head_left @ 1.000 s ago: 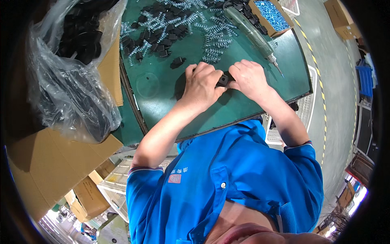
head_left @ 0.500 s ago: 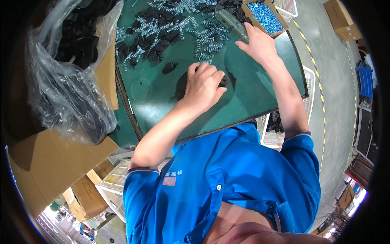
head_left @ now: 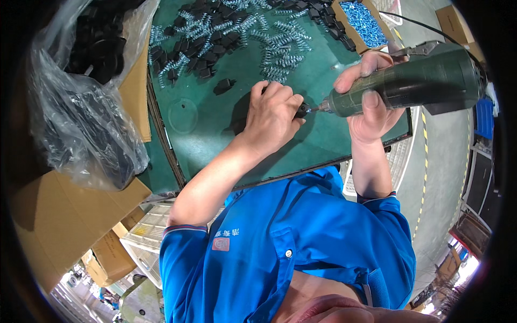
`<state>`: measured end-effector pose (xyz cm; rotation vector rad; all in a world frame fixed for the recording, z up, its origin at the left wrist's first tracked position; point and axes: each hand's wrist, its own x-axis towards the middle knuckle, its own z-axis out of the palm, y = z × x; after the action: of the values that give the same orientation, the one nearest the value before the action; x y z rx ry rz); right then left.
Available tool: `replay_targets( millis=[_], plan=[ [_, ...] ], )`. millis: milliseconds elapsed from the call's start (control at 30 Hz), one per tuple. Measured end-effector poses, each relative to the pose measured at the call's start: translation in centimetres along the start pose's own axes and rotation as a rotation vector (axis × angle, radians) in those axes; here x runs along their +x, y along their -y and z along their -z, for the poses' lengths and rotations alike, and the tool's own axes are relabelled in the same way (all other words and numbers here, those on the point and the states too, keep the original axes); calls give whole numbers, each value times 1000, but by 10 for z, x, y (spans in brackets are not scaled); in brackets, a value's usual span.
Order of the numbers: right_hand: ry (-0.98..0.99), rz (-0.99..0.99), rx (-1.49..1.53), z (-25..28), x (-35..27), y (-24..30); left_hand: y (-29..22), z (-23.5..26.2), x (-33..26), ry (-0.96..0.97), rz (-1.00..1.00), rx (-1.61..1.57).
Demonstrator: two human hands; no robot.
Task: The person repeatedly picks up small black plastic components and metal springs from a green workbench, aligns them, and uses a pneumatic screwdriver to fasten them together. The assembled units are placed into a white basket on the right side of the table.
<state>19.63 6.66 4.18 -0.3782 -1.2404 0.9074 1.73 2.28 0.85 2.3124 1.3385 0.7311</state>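
Note:
On the green tabletop my left hand (head_left: 272,116) is closed over a small black part (head_left: 303,110), most of which the fingers hide. My right hand (head_left: 374,102) grips a dark green electric screwdriver (head_left: 414,83), held level with its tip pointing left. The tip meets the exposed end of the black part, where a bit of blue shows, perhaps a screw. Beyond the left hand lies a loose black piece (head_left: 224,86). Farther off spread piles of metal springs (head_left: 283,51) and black blocky pieces (head_left: 207,64).
A cardboard box of blue screws (head_left: 363,24) stands at the far right table corner. At left, a carton lined with a clear plastic bag (head_left: 102,129) holds black parts. White crates (head_left: 396,167) sit beyond the table's right edge. A black cable (head_left: 417,24) runs behind the screwdriver.
My right hand has lifted the electric screwdriver off the far part of the table and brought it nearer, its tip now at the black part. The left hand has barely moved.

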Motion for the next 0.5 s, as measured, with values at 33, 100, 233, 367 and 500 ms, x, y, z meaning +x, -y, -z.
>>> replay_targets(
  millis=[33, 100, 233, 367, 500],
  plan=[
    [2, 34, -32, 1, 0, -3, 1, -1, 0, -6, -3, -3],
    [47, 50, -101, 5, -1, -5, 2, -1, -1, -6, -1, -3],
    [34, 38, -64, -6, 1, -3, 3, -1, -1, -1, 3, 10],
    [29, 26, -103, -12, 2, -3, 4, -3, -2, -10, -3, 11],
    [36, -14, -36, -11, -2, -4, 4, -3, -3, -9, -2, 18]
  ],
)
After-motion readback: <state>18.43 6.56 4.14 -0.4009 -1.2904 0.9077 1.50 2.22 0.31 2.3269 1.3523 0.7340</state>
